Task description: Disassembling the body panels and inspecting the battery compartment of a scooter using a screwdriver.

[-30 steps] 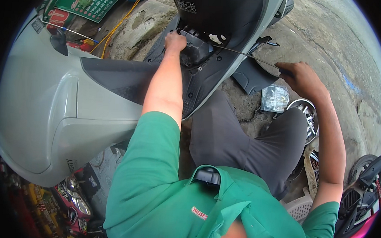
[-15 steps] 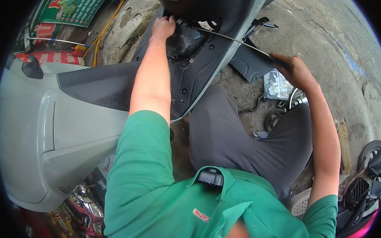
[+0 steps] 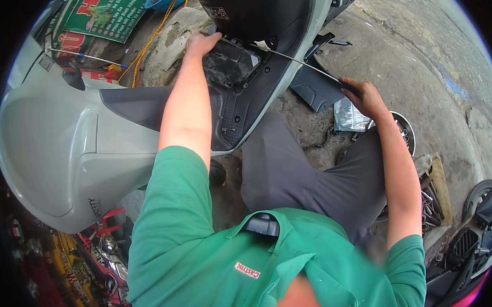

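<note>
Two bare hands work at a grey scooter (image 3: 59,145), whose bulk fills nine o'clock. At eleven o'clock the left hand (image 3: 202,44) lies at the far edge of a black box (image 3: 228,65) set in the footboard, just short of twelve; whether its fingers grip or merely touch cannot be told. At two o'clock the right hand (image 3: 367,98) is closed around the handle of a long thin tool (image 3: 302,62), its shaft running toward twelve, its tip's contact unclear. Near that hand, a dark panel (image 3: 316,89) lies toward one o'clock, a clear plastic bag (image 3: 349,118) at two, and a metal bowl (image 3: 414,142) at three.
</note>
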The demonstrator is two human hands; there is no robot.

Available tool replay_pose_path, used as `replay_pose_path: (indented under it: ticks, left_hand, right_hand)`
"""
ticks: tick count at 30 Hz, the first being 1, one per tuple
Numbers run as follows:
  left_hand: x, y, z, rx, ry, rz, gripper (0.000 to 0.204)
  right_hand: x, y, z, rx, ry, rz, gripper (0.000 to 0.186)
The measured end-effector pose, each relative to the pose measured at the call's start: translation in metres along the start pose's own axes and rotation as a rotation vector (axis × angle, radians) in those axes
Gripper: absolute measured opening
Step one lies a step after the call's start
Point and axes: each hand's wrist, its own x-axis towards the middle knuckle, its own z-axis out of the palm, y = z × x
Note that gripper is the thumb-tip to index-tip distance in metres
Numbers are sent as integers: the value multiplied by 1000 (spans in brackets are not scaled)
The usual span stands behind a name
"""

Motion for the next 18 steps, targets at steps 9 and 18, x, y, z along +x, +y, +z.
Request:
replay_pose_path:
  ticks: [9,18]
  left_hand:
    - [5,-16,34,-155,-41,-149,89]
    - [73,-51,26,-105,-195,-1,59]
  right_hand:
    - [-16,2,-9,72,29,94,37]
    - [-38,-26,-27,96,17,202,36]
